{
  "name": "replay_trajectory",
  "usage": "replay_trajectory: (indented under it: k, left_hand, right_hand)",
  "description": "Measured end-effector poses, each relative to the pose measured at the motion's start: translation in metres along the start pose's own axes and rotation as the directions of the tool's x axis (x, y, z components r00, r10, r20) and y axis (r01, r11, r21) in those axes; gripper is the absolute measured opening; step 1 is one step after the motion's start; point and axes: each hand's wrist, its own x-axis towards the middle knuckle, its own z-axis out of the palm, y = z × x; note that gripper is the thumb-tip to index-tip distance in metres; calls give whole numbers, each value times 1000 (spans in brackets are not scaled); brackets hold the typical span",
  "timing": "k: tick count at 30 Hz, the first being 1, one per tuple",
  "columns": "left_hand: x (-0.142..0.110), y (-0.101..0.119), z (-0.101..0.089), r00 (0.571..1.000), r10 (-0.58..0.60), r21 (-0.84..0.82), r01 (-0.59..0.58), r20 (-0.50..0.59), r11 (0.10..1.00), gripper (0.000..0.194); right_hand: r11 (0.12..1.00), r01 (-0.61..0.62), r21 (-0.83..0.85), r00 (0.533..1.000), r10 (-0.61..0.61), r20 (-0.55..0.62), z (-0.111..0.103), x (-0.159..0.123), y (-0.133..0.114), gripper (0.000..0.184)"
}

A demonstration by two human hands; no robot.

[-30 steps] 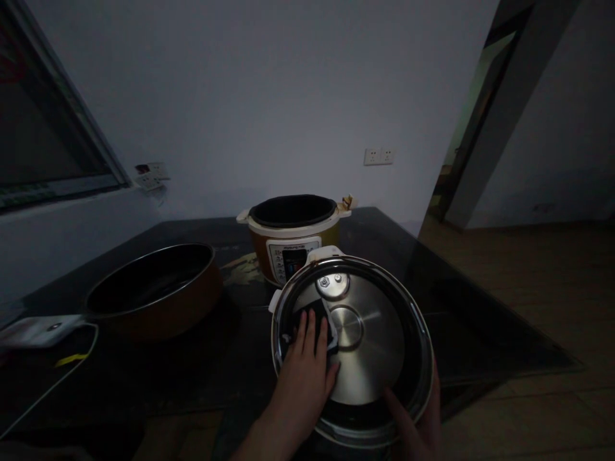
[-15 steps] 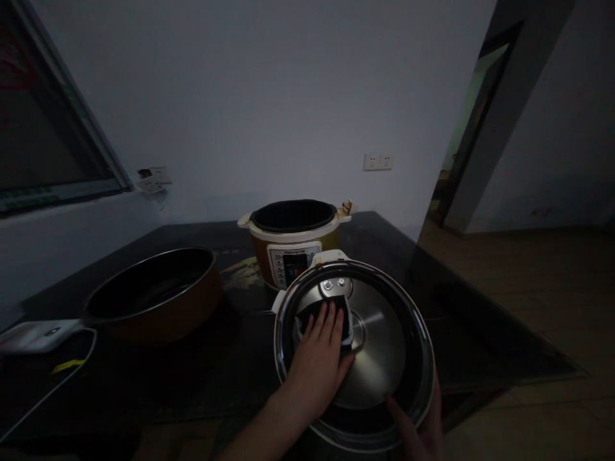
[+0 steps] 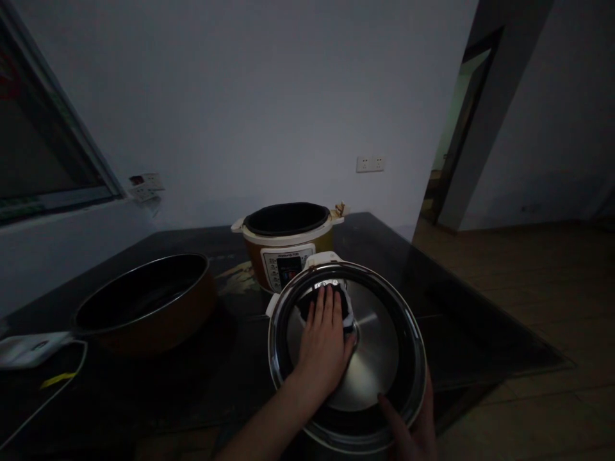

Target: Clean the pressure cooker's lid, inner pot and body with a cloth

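A round pressure cooker lid (image 3: 375, 362) is tilted up in front of me, its shiny metal underside and dark sealing ring facing me. My right hand (image 3: 408, 429) grips its lower right rim, thumb over the edge and the other fingers mostly hidden behind. On the upper left of the underside, my left hand (image 3: 323, 349) presses a black cloth with a pale edge (image 3: 307, 305), fingers nearly straight and close together. Just behind the lid stands the electric pressure cooker body (image 3: 288, 246), with a white rim, control panel and dark open top.
A large brown pot with a dark inside (image 3: 154, 314) stands on the left of the dark tabletop (image 3: 471, 333). Near the left edge lies a white device (image 3: 33, 350) with a cable and a yellow tag (image 3: 57, 380). Wall sockets (image 3: 370, 164) are at the back.
My left hand has slid the cloth upward on the lid, over the small metal fittings near the top. My right hand keeps its hold on the rim. The view has shifted slightly.
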Motion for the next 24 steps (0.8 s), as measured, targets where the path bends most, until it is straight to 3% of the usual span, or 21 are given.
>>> replay_trajectory:
  k: [3,8,11,17,20,24]
  left_hand:
    - [-1,2,0,1000,8,5,-8,0,1000,72]
    - [-19,1,-4,982,139,-48,-134,130,990,73]
    - [-26,-1,-6,974,173,-79,-163,148,983,73]
    - [-1,3,4,974,227,-77,-225,15,971,72]
    - [14,13,9,983,175,-35,-178,-57,983,78]
    - [19,22,7,989,147,-51,-149,-27,988,84]
  right_hand:
    - [1000,-10,0,1000,10,-5,1,-1,1,83]
    - [1000,-20,-14,1000,19,-21,1,-2,1,83]
    - [999,-29,-13,999,29,-17,1,-2,-2,83]
    - [999,-38,-5,999,38,-14,1,-2,-9,81]
    - [998,-55,16,998,55,-4,2,-3,-13,80]
    - [995,-81,54,997,81,3,3,-3,-15,80]
